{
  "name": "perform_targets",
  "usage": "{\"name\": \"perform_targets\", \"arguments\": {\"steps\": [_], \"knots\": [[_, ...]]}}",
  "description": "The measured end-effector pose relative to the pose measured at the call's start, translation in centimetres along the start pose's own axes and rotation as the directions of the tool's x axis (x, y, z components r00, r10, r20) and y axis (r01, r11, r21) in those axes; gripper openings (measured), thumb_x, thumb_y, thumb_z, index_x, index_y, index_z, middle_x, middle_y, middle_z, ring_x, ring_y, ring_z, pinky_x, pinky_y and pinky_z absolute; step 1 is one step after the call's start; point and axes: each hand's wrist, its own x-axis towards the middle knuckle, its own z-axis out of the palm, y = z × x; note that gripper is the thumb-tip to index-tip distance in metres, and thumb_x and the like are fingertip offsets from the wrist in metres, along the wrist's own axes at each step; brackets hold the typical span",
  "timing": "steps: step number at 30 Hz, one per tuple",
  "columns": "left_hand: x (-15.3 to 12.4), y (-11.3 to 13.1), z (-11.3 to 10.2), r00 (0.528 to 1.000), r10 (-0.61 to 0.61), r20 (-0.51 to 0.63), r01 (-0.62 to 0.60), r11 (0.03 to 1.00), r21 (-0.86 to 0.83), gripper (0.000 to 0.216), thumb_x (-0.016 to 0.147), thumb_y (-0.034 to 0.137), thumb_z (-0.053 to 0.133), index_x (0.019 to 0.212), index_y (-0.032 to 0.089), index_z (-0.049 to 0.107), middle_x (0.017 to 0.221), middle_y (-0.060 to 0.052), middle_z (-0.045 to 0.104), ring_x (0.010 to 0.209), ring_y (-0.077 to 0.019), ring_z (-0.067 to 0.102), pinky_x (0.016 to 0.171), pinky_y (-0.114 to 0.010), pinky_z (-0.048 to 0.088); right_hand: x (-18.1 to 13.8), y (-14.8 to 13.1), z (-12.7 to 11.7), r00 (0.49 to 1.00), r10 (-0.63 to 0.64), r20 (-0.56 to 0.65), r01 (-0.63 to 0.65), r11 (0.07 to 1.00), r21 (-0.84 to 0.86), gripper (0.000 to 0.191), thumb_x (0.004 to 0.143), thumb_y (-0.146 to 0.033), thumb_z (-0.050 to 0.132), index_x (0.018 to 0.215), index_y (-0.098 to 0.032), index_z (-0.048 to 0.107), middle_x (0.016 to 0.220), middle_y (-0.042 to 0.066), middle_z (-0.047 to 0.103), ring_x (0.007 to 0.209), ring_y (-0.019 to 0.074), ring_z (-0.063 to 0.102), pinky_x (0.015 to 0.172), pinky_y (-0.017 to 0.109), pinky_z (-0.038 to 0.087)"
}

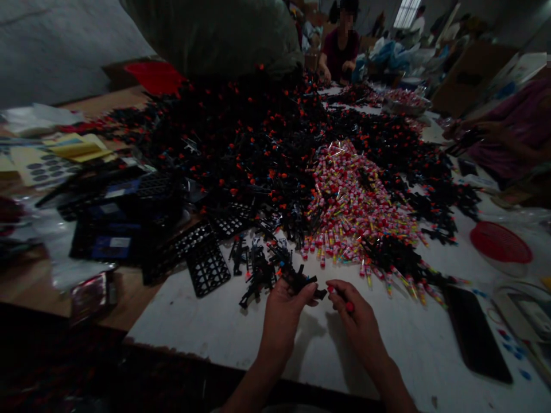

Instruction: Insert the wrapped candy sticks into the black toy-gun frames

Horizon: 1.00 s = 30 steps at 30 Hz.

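Note:
My left hand (284,310) is closed round a small black plastic toy piece (305,282) that sticks out above the fingers. My right hand (353,312) pinches a small red-tipped candy tube (340,298), its tip close to the black piece. Both hands hover over the white table top (215,321) near its front edge. Just beyond them lies a heap of pink and white candy tubes (353,206), and a large pile of black pieces with red tips (241,137) covers the table's middle.
Black lattice trays (207,267) lie to the left. A red round lid (499,244) and a dark phone (476,332) rest at the right. A person in a dark red top (342,51) sits at the far end. Another person's arm (503,135) reaches in from the right.

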Motion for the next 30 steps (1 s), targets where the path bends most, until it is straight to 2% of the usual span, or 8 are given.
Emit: {"name": "perform_targets", "arguments": {"steps": [4,10,17,22,26,28,30], "knots": [[0.1,0.0,0.1,0.999,0.019,-0.035,-0.019,1.000,0.006,0.031,0.062,0.029,0.077,0.085,0.016,0.060,0.073,0.001,0.067,0.059,-0.0103,0.059,0.057,-0.022,0.050,0.0,0.0,0.0,1.000,0.001,0.028,-0.002,1.000,0.015,0.028,0.092,-0.037,0.043,0.112,-0.024,0.058,0.106,0.005,0.063,0.092,0.0167,0.059,0.081,0.028,0.049],[0.3,-0.2,0.1,0.999,0.034,-0.037,-0.032,0.997,0.064,0.027,0.064,0.029,0.076,0.081,0.015,0.061,0.069,0.002,0.067,0.059,-0.0112,0.060,0.060,-0.023,0.050,0.2,0.5,0.2,0.999,-0.007,0.051,0.006,1.000,0.031,0.028,0.092,-0.037,0.045,0.113,-0.024,0.059,0.105,0.005,0.062,0.090,0.0161,0.059,0.076,0.027,0.049],[0.4,-0.5,0.1,0.997,0.068,-0.036,-0.066,0.996,0.062,0.024,0.067,0.029,0.075,0.081,0.015,0.061,0.070,0.002,0.066,0.061,-0.0106,0.060,0.060,-0.022,0.050,0.3,0.4,0.4,1.000,0.028,-0.004,-0.027,0.998,0.062,0.027,0.091,-0.037,0.046,0.109,-0.021,0.060,0.100,0.004,0.064,0.087,0.0151,0.060,0.078,0.027,0.048],[0.3,-0.5,0.4,0.995,0.089,-0.036,-0.086,0.994,0.068,0.022,0.067,0.028,0.075,0.078,0.015,0.061,0.068,0.003,0.066,0.060,-0.0097,0.060,0.060,-0.020,0.049,0.1,0.7,0.9,0.993,-0.053,-0.105,0.056,0.998,0.025,0.022,0.091,-0.032,0.047,0.108,-0.022,0.059,0.099,0.004,0.062,0.091,0.0149,0.058,0.081,0.027,0.047],[0.2,-0.5,0.7,0.995,0.091,-0.038,-0.087,0.993,0.085,0.021,0.068,0.028,0.074,0.078,0.014,0.061,0.068,0.002,0.067,0.060,-0.0094,0.060,0.061,-0.020,0.049,0.1,0.8,1.2,0.984,-0.129,-0.126,0.128,0.992,-0.016,0.022,0.091,-0.028,0.047,0.109,-0.022,0.060,0.096,0.005,0.061,0.091,0.0153,0.058,0.082,0.029,0.047],[0.2,-0.6,0.6,0.995,0.093,-0.032,-0.090,0.992,0.086,0.021,0.069,0.027,0.073,0.079,0.014,0.061,0.069,0.002,0.067,0.060,-0.0096,0.060,0.060,-0.020,0.049,0.2,0.7,1.1,0.987,-0.110,-0.117,0.110,0.994,0.000,0.023,0.091,-0.028,0.048,0.108,-0.022,0.061,0.097,0.005,0.062,0.091,0.0161,0.058,0.081,0.029,0.048],[0.3,-0.8,0.4,0.995,0.099,-0.028,-0.097,0.992,0.075,0.020,0.069,0.026,0.073,0.079,0.014,0.060,0.068,0.002,0.066,0.061,-0.0098,0.060,0.061,-0.021,0.049,0.3,0.5,0.9,0.998,-0.029,-0.051,0.031,0.998,0.047,0.024,0.090,-0.031,0.049,0.107,-0.021,0.062,0.092,0.004,0.064,0.082,0.0153,0.060,0.073,0.027,0.050]]}}
